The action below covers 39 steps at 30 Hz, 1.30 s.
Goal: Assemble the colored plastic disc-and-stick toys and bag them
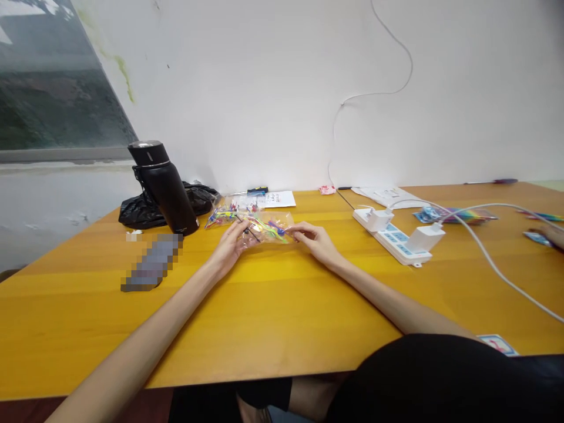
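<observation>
Both my arms reach forward over a yellow wooden table (264, 317). Between my hands lies a clear plastic bag (268, 228) filled with small colourful pieces. My left hand (231, 244) pinches the bag's left end, fingers closed on it. At the bag's right end, my right hand (315, 239) grips the plastic with curled fingers. A second clear bag of colourful pieces (227, 212) rests just behind the first one.
A black flask (164, 187) stands at the back left before a black bag (141, 210). A white power strip (394, 235) with plugged adapters and cables lies to the right. Papers (277, 200) sit near the wall. Another person's hand (553, 235) shows at the right edge.
</observation>
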{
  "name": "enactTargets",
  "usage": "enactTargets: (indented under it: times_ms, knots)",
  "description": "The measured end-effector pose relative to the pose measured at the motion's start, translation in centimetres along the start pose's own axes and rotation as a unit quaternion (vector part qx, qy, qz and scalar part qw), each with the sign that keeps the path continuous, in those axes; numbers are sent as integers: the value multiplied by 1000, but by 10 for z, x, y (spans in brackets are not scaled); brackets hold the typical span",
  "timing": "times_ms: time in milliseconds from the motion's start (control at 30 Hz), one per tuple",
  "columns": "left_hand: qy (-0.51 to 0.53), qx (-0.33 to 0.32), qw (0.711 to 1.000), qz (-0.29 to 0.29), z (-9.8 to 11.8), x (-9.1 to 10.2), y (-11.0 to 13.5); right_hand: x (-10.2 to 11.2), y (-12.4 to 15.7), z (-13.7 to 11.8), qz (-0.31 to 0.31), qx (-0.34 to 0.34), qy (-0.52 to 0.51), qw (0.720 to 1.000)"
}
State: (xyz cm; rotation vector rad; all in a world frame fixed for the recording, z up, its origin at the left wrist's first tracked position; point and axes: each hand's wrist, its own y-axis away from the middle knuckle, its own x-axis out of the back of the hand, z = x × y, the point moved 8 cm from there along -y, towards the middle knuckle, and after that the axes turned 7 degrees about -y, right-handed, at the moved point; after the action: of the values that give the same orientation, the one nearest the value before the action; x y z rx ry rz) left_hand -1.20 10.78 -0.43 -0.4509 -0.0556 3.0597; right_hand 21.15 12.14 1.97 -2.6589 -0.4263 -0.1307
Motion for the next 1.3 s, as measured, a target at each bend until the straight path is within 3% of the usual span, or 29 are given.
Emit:
enactTargets:
  times_ms: [133, 300, 433, 833, 1067, 1167, 1300]
  knots:
    - [-27, 29, 999, -13, 3, -6, 6, 2, -2, 1, -6, 31, 2, 1000]
    - [-55, 37, 997, -40, 3, -12, 9, -2, -1, 4, -77, 39, 116, 990]
    - [-86, 38, 995, -44, 3, -13, 9, -8, 3, 4, -114, 33, 149, 982]
    - [-144, -13, 985, 97, 30, 32, -3, -8, 4, 0, -92, 22, 167, 981]
    - [-106, -125, 972, 170, 66, 52, 2, -7, 4, 1, -85, 32, 182, 979]
    - [-50, -113, 983, 139, 68, 44, 4, -7, 6, -5, -78, 57, 187, 978]
    - [-27, -60, 996, 58, 56, 19, 8, -1, 8, -27, -16, 122, 158, 980]
